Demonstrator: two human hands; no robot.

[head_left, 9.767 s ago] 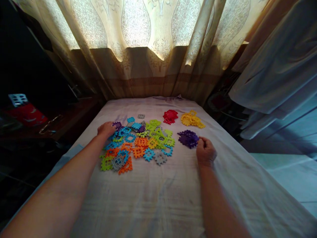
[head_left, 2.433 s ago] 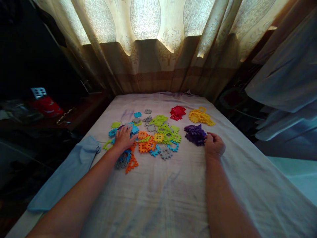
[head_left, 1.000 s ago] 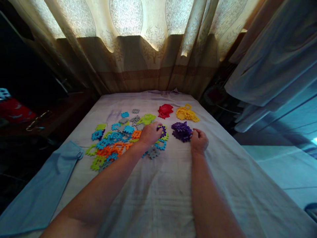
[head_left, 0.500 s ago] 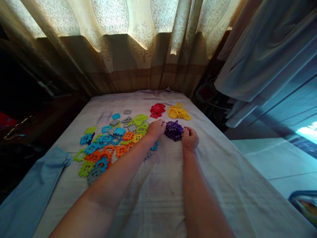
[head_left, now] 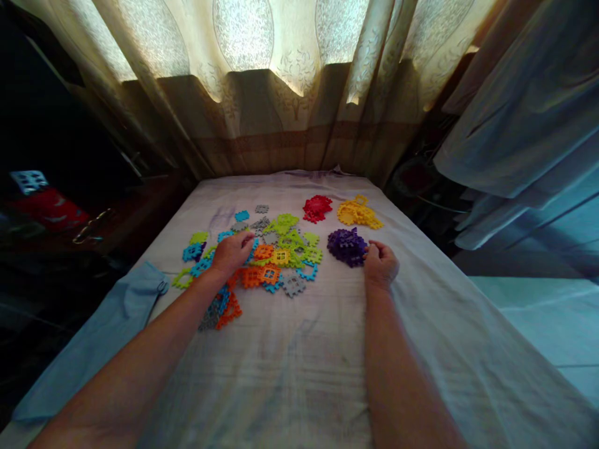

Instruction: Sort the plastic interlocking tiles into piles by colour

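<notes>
A loose spread of flat plastic puzzle tiles (head_left: pixel 274 255) in green, orange, blue and grey lies on a pale sheet (head_left: pixel 299 349). My left hand (head_left: pixel 233 251) rests on the left part of that spread, fingers curled over blue tiles; whether it grips one is hidden. Three sorted heaps lie to the right: purple tiles (head_left: pixel 346 246), red tiles (head_left: pixel 317 208) and yellow tiles (head_left: pixel 358 213). My right hand (head_left: pixel 381 265) sits loosely closed against the right edge of the purple heap, touching it.
Patterned curtains (head_left: pixel 281 93) hang behind the bed's far edge. A blue cloth (head_left: pixel 98 349) lies along the left side. Dark furniture with a red object (head_left: pixel 49 209) stands at the left. Grey fabric (head_left: pixel 528 125) hangs at the right above a tiled floor.
My left hand has pulled back from the purple heap to the left part of the mixed spread. My right hand stays at the purple heap. The view has swung left.
</notes>
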